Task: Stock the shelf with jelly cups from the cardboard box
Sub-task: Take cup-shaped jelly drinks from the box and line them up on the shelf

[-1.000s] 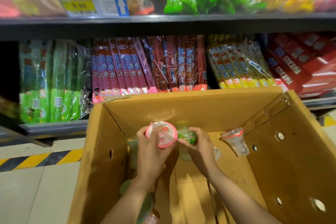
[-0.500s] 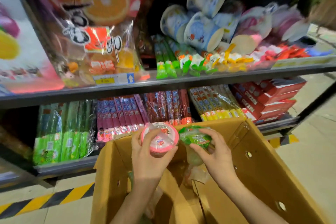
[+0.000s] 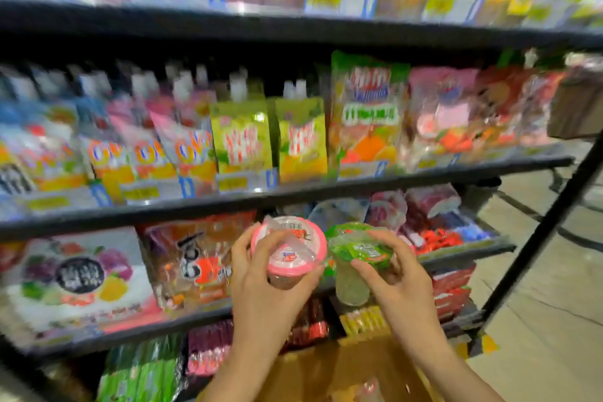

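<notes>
Item one: round pink-lidded clear plastic jelly cup (image 3: 288, 251), lower centre of frame, which I saw gripped in the left hand (image 3: 261, 284). Item two: green-lidded clear jelly cup (image 3: 359, 258), just right of it, held in the right hand (image 3: 396, 287). Brown cardboard box (image 3: 329, 372) at bottom centre; dark metal shelf (image 3: 293, 196) behind, blurred.

Both forearms are raised side by side from the lower edge of the view. The left hand (image 3: 261, 274) is curled around a pink-lidded cup (image 3: 288, 246); just beside it, the right hand (image 3: 399, 274) pinches a green-lidded cup (image 3: 357, 248) with bent fingers.
</notes>
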